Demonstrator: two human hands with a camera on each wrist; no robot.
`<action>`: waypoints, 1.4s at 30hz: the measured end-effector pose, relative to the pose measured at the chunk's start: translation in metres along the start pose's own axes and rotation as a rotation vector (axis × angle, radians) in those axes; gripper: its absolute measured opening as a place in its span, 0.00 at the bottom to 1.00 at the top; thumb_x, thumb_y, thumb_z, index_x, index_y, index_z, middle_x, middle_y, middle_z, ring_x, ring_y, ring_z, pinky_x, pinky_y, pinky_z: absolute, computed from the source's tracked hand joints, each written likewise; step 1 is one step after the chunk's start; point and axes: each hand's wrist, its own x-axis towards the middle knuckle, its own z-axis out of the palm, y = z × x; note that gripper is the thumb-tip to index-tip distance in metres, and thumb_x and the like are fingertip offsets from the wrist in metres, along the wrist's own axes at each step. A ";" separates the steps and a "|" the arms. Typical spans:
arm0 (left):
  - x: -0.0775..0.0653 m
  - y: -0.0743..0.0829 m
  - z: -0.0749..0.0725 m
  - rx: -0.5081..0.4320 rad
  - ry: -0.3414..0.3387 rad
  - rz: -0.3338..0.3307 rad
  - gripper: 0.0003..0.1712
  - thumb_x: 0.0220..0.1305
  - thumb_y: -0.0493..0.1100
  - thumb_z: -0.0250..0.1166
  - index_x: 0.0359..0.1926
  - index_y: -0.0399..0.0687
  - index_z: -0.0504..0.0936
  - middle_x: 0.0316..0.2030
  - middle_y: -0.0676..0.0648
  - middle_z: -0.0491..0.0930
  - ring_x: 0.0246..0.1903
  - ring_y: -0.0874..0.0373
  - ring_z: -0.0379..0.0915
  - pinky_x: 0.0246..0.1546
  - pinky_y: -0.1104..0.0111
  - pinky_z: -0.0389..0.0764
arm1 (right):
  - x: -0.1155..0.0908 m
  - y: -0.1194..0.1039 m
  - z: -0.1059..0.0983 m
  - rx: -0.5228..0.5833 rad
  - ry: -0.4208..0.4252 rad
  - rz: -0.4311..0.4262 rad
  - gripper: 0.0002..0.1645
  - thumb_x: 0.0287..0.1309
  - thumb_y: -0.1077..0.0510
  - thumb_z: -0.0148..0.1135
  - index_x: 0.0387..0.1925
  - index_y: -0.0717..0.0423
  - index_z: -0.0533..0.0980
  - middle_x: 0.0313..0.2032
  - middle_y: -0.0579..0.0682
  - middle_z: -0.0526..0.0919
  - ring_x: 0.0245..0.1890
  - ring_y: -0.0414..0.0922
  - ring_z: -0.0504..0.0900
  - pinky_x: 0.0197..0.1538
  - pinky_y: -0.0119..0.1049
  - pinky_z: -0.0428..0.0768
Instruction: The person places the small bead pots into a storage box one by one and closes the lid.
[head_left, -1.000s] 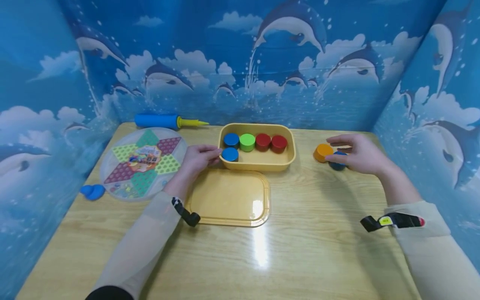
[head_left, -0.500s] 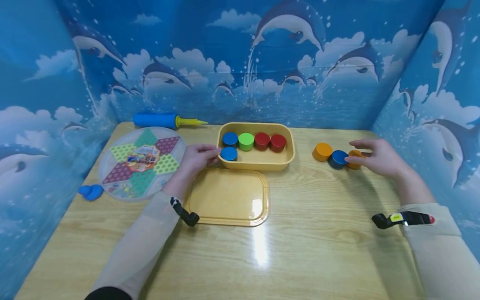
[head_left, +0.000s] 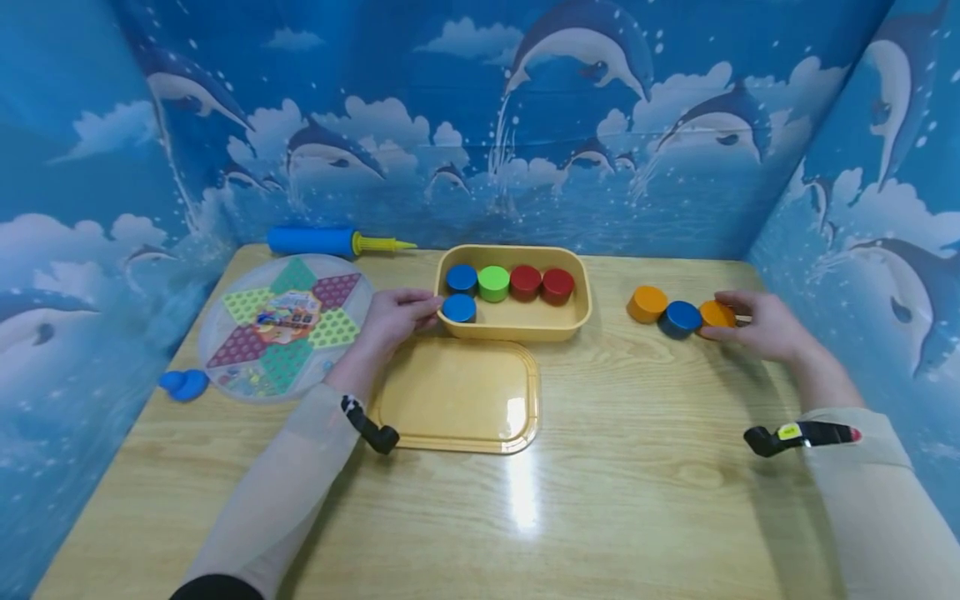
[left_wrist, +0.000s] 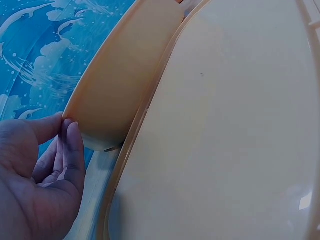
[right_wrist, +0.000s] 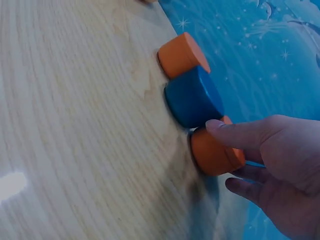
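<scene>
Orange, smooth-sided and apparently plastic, the end pot (head_left: 716, 317) stands on the wooden table (head_left: 600, 475), at the right end of a row of three, just beside the blue pot (head_left: 680, 320); the other orange pot (head_left: 647, 304) is at the row's left end. Your right hand (head_left: 765, 327) pinches this end pot, thumb on the near side and fingers beyond; how firmly you press cannot be told. Your left hand (head_left: 395, 321) grips the left end of the yellow bin (head_left: 517, 332) by its rim, behind the flat yellow panel (head_left: 457, 392).

Handling: expect the end pot to be light, stiff and unlikely to break, though its glossy wall may slip under dry fingertips. A seam runs near its top, as the right wrist view shows; take hold at opposite sides below that line, lest a cap work loose. Keep your thumb clear of the blue pot, which could be nudged.
</scene>
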 end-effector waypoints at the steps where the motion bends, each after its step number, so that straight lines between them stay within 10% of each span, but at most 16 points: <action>1: 0.000 0.000 0.000 -0.002 -0.003 0.000 0.20 0.71 0.43 0.73 0.59 0.38 0.84 0.53 0.40 0.82 0.47 0.52 0.85 0.47 0.68 0.88 | 0.000 0.002 0.001 -0.001 0.005 -0.003 0.49 0.69 0.49 0.73 0.74 0.77 0.61 0.69 0.79 0.65 0.66 0.77 0.67 0.67 0.72 0.68; 19: -0.003 0.000 0.000 0.018 -0.009 -0.030 0.19 0.71 0.45 0.73 0.59 0.43 0.85 0.53 0.42 0.83 0.49 0.53 0.85 0.49 0.68 0.88 | -0.008 0.006 0.000 0.022 0.086 0.014 0.50 0.72 0.48 0.70 0.76 0.76 0.58 0.66 0.80 0.68 0.63 0.77 0.71 0.62 0.70 0.74; 26: -0.003 0.000 -0.001 0.017 -0.010 -0.018 0.19 0.71 0.46 0.73 0.59 0.43 0.85 0.53 0.42 0.83 0.49 0.53 0.85 0.48 0.68 0.88 | -0.010 -0.014 -0.012 0.021 0.089 -0.012 0.51 0.72 0.46 0.69 0.78 0.73 0.56 0.67 0.77 0.69 0.62 0.74 0.74 0.48 0.32 0.87; 33: -0.003 0.000 -0.002 0.018 -0.011 -0.015 0.20 0.72 0.45 0.72 0.59 0.43 0.85 0.53 0.42 0.83 0.49 0.53 0.85 0.48 0.68 0.88 | -0.012 -0.041 -0.014 -0.004 0.117 -0.069 0.48 0.73 0.48 0.68 0.79 0.69 0.58 0.68 0.74 0.69 0.63 0.71 0.74 0.60 0.63 0.78; 42: 0.000 0.000 -0.002 0.021 0.001 -0.032 0.20 0.72 0.45 0.72 0.60 0.43 0.85 0.54 0.42 0.82 0.48 0.53 0.85 0.47 0.68 0.88 | -0.007 -0.092 -0.007 0.031 0.075 -0.158 0.44 0.72 0.53 0.70 0.78 0.68 0.62 0.69 0.69 0.71 0.65 0.65 0.74 0.60 0.55 0.79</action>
